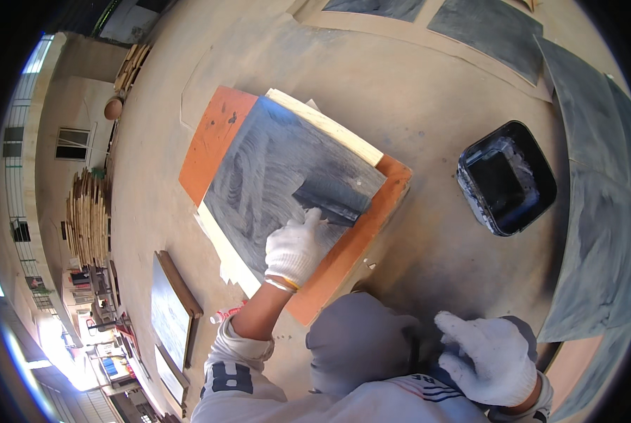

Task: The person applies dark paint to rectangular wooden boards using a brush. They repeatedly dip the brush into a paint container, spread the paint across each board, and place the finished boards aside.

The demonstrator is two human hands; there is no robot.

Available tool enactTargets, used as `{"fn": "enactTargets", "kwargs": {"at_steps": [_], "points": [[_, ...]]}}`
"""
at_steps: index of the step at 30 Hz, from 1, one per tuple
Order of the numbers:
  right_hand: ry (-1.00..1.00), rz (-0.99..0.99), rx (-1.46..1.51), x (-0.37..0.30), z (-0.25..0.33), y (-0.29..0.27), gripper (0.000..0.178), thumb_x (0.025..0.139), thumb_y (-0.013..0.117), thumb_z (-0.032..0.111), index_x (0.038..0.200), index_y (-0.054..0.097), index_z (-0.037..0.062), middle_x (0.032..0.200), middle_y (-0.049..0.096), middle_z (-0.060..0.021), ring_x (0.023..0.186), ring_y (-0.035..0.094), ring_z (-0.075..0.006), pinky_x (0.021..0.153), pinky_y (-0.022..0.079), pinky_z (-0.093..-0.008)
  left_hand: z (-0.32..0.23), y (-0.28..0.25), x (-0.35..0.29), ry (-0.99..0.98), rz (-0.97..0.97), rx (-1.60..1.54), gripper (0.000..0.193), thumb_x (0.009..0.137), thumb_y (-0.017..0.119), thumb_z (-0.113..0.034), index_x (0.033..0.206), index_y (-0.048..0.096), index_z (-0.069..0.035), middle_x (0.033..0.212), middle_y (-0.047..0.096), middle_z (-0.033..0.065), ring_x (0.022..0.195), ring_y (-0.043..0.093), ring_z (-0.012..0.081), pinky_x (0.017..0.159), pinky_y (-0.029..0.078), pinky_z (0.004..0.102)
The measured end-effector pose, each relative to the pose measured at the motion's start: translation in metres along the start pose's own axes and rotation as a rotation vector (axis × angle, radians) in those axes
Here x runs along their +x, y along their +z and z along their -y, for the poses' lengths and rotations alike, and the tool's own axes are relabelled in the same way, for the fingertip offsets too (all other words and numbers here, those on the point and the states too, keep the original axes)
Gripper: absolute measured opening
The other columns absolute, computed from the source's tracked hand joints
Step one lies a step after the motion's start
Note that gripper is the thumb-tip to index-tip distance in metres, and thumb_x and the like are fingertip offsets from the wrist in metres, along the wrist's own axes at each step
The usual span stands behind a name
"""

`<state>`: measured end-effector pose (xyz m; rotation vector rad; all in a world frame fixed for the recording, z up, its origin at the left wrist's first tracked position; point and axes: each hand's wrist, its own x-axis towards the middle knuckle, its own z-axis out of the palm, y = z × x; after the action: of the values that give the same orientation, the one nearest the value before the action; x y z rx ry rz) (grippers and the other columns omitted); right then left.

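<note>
My left hand [294, 248], in a white knit glove, is closed on a dark flat scraper [335, 206] that lies against a board. The board [252, 176] has a grey-black coating with curved streaks, darker around the scraper. It lies at a slant on pale sheets [329, 127] and an orange-brown slab [220, 134]. My right hand [490, 358], gloved too, is at the lower right by my knee. Its thumb and forefinger are apart and I see nothing held; the other fingers are partly hidden.
A black tub [507, 180] with dark residue stands on the floor to the right. Dark-coated panels [597, 197] lie along the right side, with more panels [495, 35] at the far side. A stacked panel [171, 307] lies on the left, near a small bottle [224, 314].
</note>
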<state>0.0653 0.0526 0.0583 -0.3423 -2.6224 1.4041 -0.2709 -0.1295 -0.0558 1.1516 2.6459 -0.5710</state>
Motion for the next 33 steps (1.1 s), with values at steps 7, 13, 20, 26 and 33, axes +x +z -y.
{"fn": "enactTargets", "kwargs": {"at_steps": [7, 13, 20, 26, 33], "points": [[-0.007, -0.022, 0.025, 0.003, 0.006, 0.002, 0.065, 0.074, 0.082, 0.003, 0.137, 0.064, 0.001, 0.088, 0.076, -0.0099, 0.066, 0.069, -0.0271, 0.062, 0.053, -0.0383, 0.013, -0.019, 0.023, -0.111, -0.037, -0.093, 0.041, 0.098, 0.061, -0.024, 0.139, 0.062, -0.023, 0.1, 0.074, 0.0218, 0.092, 0.075, 0.0401, 0.079, 0.06, 0.0498], [0.05, 0.065, -0.001, 0.002, 0.01, 0.004, 0.066, 0.074, 0.082, 0.004, 0.138, 0.064, 0.0016, 0.089, 0.076, -0.0087, 0.065, 0.067, -0.0251, 0.062, 0.053, -0.0385, 0.004, 0.005, 0.005, -0.103, -0.07, -0.07, 0.043, 0.096, 0.064, -0.026, 0.139, 0.062, -0.022, 0.097, 0.074, 0.0226, 0.086, 0.076, 0.0404, 0.075, 0.059, 0.0512], [0.157, 0.017, 0.019, -0.004, 0.008, 0.006, 0.062, 0.079, 0.081, 0.005, 0.139, 0.065, 0.0023, 0.093, 0.077, -0.0087, 0.066, 0.063, -0.0224, 0.065, 0.053, -0.0355, 0.037, 0.007, -0.034, -0.173, 0.011, -0.104, 0.036, 0.098, 0.059, -0.019, 0.134, 0.061, -0.02, 0.095, 0.074, 0.022, 0.085, 0.076, 0.0393, 0.076, 0.06, 0.0513], [0.168, 0.052, -0.01, 0.009, 0.016, 0.016, 0.061, 0.08, 0.08, 0.001, 0.139, 0.066, 0.0031, 0.093, 0.077, -0.0095, 0.068, 0.063, -0.0213, 0.066, 0.053, -0.0325, 0.042, 0.012, -0.017, -0.125, -0.07, -0.188, 0.035, 0.097, 0.061, -0.021, 0.131, 0.067, -0.022, 0.091, 0.073, 0.0195, 0.082, 0.075, 0.0382, 0.072, 0.058, 0.0502], [0.343, 0.02, -0.01, 0.017, 0.014, 0.025, 0.059, 0.082, 0.074, -0.004, 0.14, 0.065, 0.0014, 0.092, 0.078, -0.0117, 0.071, 0.068, -0.0176, 0.07, 0.055, -0.0303, 0.044, 0.005, 0.01, -0.053, -0.082, -0.251, 0.033, 0.096, 0.063, -0.023, 0.129, 0.067, -0.021, 0.099, 0.075, 0.0197, 0.088, 0.076, 0.0397, 0.074, 0.059, 0.0497]]}}
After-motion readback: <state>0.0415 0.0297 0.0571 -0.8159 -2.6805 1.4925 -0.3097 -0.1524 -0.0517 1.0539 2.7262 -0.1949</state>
